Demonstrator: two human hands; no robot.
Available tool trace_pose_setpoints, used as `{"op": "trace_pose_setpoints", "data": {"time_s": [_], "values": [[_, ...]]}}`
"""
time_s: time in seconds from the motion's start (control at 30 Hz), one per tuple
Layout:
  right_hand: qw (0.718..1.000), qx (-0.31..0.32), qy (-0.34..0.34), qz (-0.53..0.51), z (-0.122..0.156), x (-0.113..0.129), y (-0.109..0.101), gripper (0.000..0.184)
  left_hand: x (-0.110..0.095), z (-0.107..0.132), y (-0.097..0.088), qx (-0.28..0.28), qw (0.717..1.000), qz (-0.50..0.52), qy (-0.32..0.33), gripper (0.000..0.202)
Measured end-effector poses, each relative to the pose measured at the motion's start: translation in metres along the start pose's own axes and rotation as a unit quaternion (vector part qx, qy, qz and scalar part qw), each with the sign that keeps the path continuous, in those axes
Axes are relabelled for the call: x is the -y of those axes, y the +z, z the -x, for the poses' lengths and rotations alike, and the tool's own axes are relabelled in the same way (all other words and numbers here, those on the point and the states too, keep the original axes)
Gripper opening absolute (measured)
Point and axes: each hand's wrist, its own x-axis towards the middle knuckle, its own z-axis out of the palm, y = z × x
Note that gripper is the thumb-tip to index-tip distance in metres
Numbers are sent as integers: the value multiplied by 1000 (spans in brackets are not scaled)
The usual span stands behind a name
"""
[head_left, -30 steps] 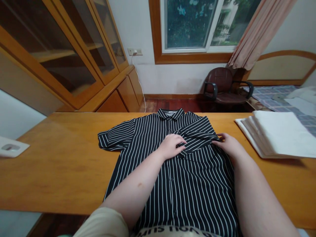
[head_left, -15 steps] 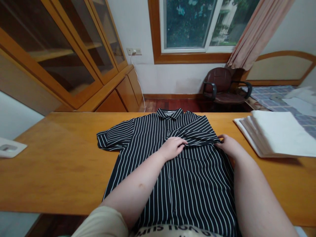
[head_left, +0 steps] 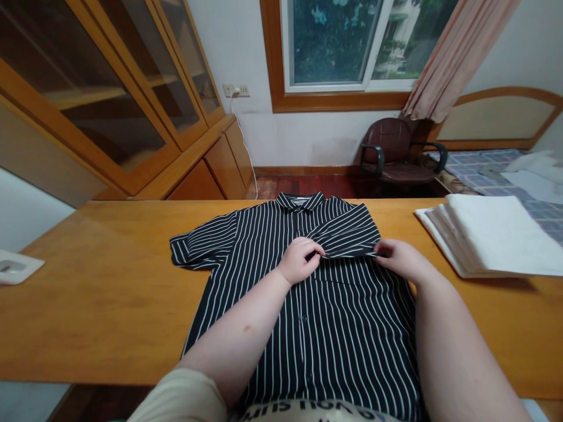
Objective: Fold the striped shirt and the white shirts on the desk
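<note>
A black short-sleeved shirt with white stripes point(head_left: 281, 305) lies buttoned and face up on the wooden table point(head_left: 109, 293), collar at the far side. Its right sleeve point(head_left: 347, 237) is folded inward across the chest. My left hand point(head_left: 299, 259) pinches the near edge of that folded sleeve at the middle of the chest. My right hand point(head_left: 398, 259) pinches the same edge at the shirt's right side. The other sleeve point(head_left: 200, 247) lies spread out flat to the left.
A stack of folded white cloth point(head_left: 488, 234) sits on the table at the right. A white object point(head_left: 13, 266) lies at the table's left edge. Beyond the table stand a glass-fronted wooden cabinet point(head_left: 109, 99), a brown chair point(head_left: 396, 152) and a bed point(head_left: 505, 170).
Both hands have closed onto the near edge of the folded sleeve and shifted slightly left and away from me. The sleeve edge is drawn straighter.
</note>
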Motion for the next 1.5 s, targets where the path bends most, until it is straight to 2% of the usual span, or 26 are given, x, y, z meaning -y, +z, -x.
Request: {"op": "trace_pose_setpoints", "data": {"time_s": [0.13, 0.2, 0.27, 0.33, 0.47, 0.53, 0.63, 0.73, 0.83, 0.97, 1.13, 1.27, 1.4, 1.5], "values": [[994, 83, 68, 8, 2, 0, 2, 14, 3, -2, 0, 125, 992, -11, 29, 18], [992, 99, 82, 8, 3, -2, 1, 13, 3, -3, 2, 198, 980, -21, 26, 19], [992, 96, 85, 4, 3, -3, -1, 22, 3, -4, 4, 239, 970, -33, 15, 17], [995, 52, 86, 13, 1, -3, -1, 34, 3, -5, 6, 228, 972, -53, 8, 20], [990, -121, 40, 61, -9, 2, 12, 40, 7, -3, 11, 152, 982, -107, -24, 26], [985, -157, 2, 71, -15, 5, 26, 49, 10, -2, 15, 156, 978, -133, -43, 38], [990, -105, -23, 96, -21, 11, 46, 63, 13, 0, 21, 205, 960, -178, -69, 61], [990, -50, 3, 134, -23, 12, 57, 66, 12, -1, 25, 245, 944, -209, -79, 76], [986, -36, 56, 151, -25, 8, 56, 67, 11, -3, 23, 273, 935, -212, -77, 81], [981, -25, 124, 147, -27, 1, 48, 76, 12, -2, 21, 285, 932, -214, -71, 77], [977, -39, 157, 138, -31, -7, 43, 78, 15, 0, 25, 266, 938, -214, -63, 73], [967, -69, 211, 121, -35, -16, 40, 79, 18, 2, 27, 240, 949, -194, -59, 68], [967, -78, 226, 91, -37, -28, 35, 76, 22, 1, 26, 164, 970, -160, -76, 55], [970, -83, 224, 52, -39, -34, 28, 73, 21, 0, 25, 109, 979, -150, -90, 53]]}}
